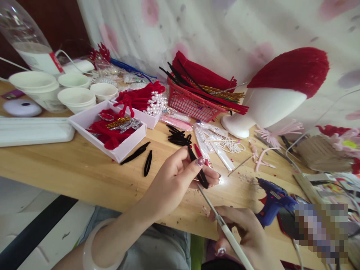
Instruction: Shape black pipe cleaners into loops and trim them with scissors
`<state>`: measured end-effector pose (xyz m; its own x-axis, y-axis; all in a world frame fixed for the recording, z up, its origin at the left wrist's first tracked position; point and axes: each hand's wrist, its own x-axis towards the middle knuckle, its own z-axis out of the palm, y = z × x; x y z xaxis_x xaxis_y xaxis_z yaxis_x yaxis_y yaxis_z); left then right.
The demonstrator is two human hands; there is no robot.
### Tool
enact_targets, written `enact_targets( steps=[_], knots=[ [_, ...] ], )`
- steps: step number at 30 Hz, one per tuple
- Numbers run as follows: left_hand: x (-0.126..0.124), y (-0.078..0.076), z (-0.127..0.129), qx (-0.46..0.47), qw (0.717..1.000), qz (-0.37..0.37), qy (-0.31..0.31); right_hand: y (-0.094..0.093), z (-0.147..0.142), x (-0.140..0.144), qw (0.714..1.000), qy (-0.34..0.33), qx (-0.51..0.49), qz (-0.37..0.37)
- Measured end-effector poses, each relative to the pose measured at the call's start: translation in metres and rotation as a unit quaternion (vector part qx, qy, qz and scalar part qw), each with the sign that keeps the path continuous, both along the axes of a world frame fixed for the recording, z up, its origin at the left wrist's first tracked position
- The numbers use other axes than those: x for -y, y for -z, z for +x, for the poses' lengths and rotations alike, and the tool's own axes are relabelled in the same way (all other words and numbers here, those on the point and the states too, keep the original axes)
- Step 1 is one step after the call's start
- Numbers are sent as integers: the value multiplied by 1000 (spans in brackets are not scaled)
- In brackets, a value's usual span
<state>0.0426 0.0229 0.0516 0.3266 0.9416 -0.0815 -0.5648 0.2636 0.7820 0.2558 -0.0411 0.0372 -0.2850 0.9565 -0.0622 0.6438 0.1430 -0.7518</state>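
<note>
My left hand is closed, pinching a black pipe-cleaner loop between thumb and fingers above the table. In my right hand is a pair of scissors, seen nearly edge-on. Their metal tip reaches the lower end of the black loop; whether it touches cannot be made out. Just beyond my left hand lies a pile of black pipe-cleaner loops. Two more black pieces, one long and one short, rest on the wood to its left.
A white box holds red, gold and silver pieces. Behind stand paper cups and a red basket of pipe cleaners. A foam head wears a red cap. At right lies a blue glue gun on the wooden table.
</note>
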Motion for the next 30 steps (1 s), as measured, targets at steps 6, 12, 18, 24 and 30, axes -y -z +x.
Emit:
enact_targets(
  steps=[6,12,18,24,30],
  knots=[
    [-3,0,3,48,995,-25,-90,4,0,-3,997,-5,-70,-16],
    [1,2,16,90,989,-65,-94,12,-3,-4,985,24,-169,-40],
    [5,7,21,67,991,-75,-86,11,-3,-4,985,30,-161,-47],
    [4,8,22,64,992,-69,-84,10,-2,-5,985,23,-162,-48],
    [4,9,24,68,993,-62,-75,10,-3,-4,986,22,-159,-53]
  ],
)
